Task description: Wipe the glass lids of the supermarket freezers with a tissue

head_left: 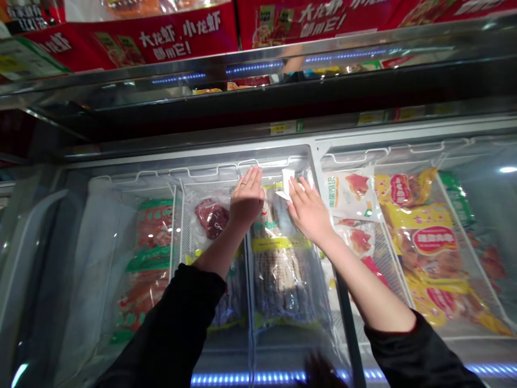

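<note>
My left hand (247, 196), a ring on one finger, lies with its fingers stretched out flat on the glass lid (278, 345) of a chest freezer. To its right, my right hand (310, 213) presses a crumpled white tissue (287, 182) against the glass near the far frame. Part of the tissue is hidden under the fingers. Beneath the lid, between and below the hands, lies a clear bag of long pale frozen food (283, 269) with a yellow band. A dark red meat pack (212, 217) shows just left of my left hand.
Green-and-red packs (153, 258) lie in the left basket, yellow bags (434, 240) and white bags (355, 191) in the right. A white frame bar (317, 161) divides the lids. Above the far edge runs a shelf (258, 64) bearing red boxes (181, 37).
</note>
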`<state>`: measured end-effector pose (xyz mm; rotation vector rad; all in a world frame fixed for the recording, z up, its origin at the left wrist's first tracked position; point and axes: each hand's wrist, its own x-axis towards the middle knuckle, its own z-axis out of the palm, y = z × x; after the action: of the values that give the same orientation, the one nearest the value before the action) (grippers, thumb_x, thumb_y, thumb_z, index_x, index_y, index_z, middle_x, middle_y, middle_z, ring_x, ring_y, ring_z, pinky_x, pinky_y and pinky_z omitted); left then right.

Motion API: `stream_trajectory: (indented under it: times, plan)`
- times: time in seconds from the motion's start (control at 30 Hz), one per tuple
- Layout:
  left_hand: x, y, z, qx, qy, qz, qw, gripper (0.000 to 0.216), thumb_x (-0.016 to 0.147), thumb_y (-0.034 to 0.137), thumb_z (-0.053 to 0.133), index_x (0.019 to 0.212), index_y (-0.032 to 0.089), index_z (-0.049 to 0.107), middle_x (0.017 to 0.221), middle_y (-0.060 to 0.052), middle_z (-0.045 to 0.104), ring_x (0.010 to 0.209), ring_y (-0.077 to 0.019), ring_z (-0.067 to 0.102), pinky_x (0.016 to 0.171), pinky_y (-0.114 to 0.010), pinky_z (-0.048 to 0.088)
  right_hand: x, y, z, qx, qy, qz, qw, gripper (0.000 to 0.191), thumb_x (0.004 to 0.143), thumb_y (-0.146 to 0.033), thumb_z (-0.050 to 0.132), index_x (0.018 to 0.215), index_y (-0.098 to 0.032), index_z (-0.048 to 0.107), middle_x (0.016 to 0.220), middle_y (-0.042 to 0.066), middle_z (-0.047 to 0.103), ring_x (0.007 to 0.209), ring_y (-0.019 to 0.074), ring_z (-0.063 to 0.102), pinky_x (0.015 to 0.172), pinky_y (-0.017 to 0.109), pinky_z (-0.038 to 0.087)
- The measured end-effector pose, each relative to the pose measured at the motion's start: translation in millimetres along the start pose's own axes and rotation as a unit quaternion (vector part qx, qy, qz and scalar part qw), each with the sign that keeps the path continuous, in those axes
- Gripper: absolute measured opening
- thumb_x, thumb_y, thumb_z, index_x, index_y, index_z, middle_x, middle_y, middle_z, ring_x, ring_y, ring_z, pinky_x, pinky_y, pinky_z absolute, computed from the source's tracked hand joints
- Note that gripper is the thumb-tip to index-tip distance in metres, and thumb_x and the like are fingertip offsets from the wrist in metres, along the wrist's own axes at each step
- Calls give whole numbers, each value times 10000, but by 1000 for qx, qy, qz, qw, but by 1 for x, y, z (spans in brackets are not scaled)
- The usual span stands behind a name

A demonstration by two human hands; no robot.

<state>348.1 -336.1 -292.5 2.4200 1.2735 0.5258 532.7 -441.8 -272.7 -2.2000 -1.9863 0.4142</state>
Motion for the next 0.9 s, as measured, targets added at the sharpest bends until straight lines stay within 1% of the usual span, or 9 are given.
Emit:
stream_trajectory:
  times: [0.13, 0.23, 0.37, 0.47, 0.6, 0.67, 0.73, 0.8, 0.9]
  plan:
    - [3, 2, -6, 16, -41, -19, 999, 646, 1016, 91, 427, 1655, 169, 487, 1711, -76, 489, 1621, -241, 418, 1388, -476, 328, 35, 4, -6, 16, -14, -30, 999, 654, 1106, -376, 290, 1722, -173, 379, 1790, 45, 358, 1675, 329, 287, 1363, 604, 295]
    - [5, 2, -11, 18, -75, -29, 997, 637, 1043, 134, 410, 1675, 187, 458, 1743, -56, 446, 1645, -244, 371, 1400, -452, 286, 47, 21, -12, 14, 1, 15, 1000, 673, 1098, -369, 290, 1724, -131, 361, 1786, 87, 363, 1669, 353, 295, 1355, 635, 291]
    - [5, -1, -10, -12, -58, -28, 998, 622, 1040, 135, 423, 1658, 177, 485, 1725, -83, 476, 1633, -261, 399, 1395, -464, 296, 0, 2, -4, -2, 24, 48, 999, 663, 1107, -354, 286, 1709, -94, 384, 1771, 118, 382, 1665, 349, 309, 1355, 611, 307]
    - [4, -5, -5, -45, -21, -31, 998, 609, 1027, 114, 436, 1623, 183, 537, 1691, -96, 525, 1606, -269, 450, 1376, -480, 344, -25, -31, 5, 0, 7, -24, 1000, 628, 1122, -353, 293, 1697, -136, 424, 1766, 81, 397, 1671, 320, 302, 1356, 585, 316]
    - [3, -13, -11, -71, 22, -62, 995, 603, 1026, 93, 414, 1594, 222, 569, 1658, -72, 570, 1561, -249, 518, 1348, -480, 403, 11, -42, 3, 4, -39, -97, 994, 620, 1118, -350, 323, 1708, -179, 407, 1782, 37, 368, 1673, 299, 298, 1366, 549, 301]
    - [0, -19, -24, -69, 11, -48, 996, 613, 1031, 96, 402, 1610, 234, 544, 1688, -57, 533, 1567, -230, 508, 1344, -457, 406, 35, -32, -2, 5, -41, -84, 996, 636, 1108, -353, 331, 1717, -175, 384, 1788, 43, 357, 1673, 304, 296, 1365, 558, 297]
    - [-7, -28, -41, -54, -16, -19, 998, 625, 1032, 104, 402, 1638, 221, 506, 1728, -59, 475, 1596, -229, 464, 1348, -440, 392, 41, -23, -3, 9, -26, -49, 998, 650, 1105, -356, 318, 1724, -164, 363, 1792, 56, 347, 1674, 317, 290, 1356, 586, 305]
    - [-23, -35, -59, -31, -45, -2, 999, 633, 1034, 123, 414, 1658, 203, 475, 1740, -76, 454, 1616, -251, 430, 1351, -457, 381, 23, -23, 1, 13, -3, -12, 1000, 654, 1106, -356, 301, 1724, -150, 359, 1789, 70, 354, 1674, 334, 287, 1348, 613, 310]
    - [-62, -40, -75, 0, -70, -9, 997, 626, 1041, 154, 409, 1663, 189, 466, 1731, -105, 462, 1621, -275, 421, 1358, -507, 360, -24, -46, 11, 13, 7, -6, 1000, 647, 1116, -359, 288, 1716, -133, 374, 1781, 84, 367, 1674, 351, 281, 1344, 633, 310]
